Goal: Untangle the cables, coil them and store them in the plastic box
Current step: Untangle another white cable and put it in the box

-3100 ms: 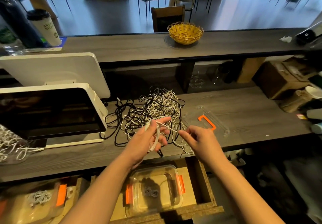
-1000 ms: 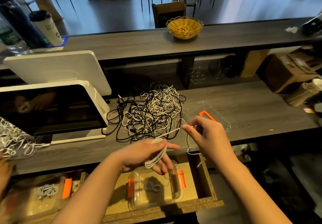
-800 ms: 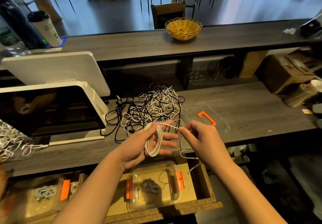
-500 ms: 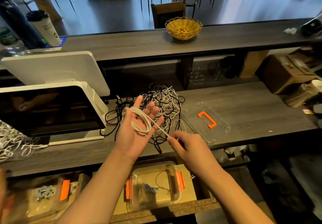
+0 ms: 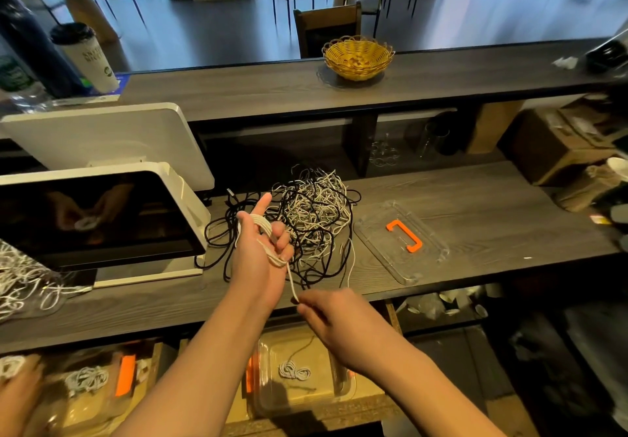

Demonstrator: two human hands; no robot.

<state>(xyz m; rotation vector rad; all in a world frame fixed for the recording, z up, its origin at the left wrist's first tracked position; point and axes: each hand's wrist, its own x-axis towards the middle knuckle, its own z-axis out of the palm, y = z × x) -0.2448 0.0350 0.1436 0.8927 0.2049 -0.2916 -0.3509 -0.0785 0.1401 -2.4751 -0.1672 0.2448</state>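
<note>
A tangle of black and white cables [image 5: 312, 219] lies on the lower counter. My left hand [image 5: 260, 253] is raised palm-up in front of it, with a white cable [image 5: 263, 229] wound in loops around its fingers. From the coil the cable's free end runs down to my right hand [image 5: 334, 317], which pinches it near the counter's front edge. Below, in an open drawer, stands the clear plastic box [image 5: 272, 399] with orange clips and one small coiled cable [image 5: 294, 370] inside. Its clear lid [image 5: 401, 243] with an orange handle lies on the counter to the right.
A white point-of-sale screen [image 5: 102, 219] stands at the left. More white cables [image 5: 23, 283] lie at the far left edge. A second box with cables [image 5: 91, 385] sits lower left, near another person's hand [image 5: 17, 399]. A yellow basket [image 5: 358, 57] and a paper cup [image 5: 86, 57] stand on the upper counter.
My left hand has turned palm-up and risen over the tangle with the coil on its fingers. My right hand has drawn the free end down toward the counter's front edge.
</note>
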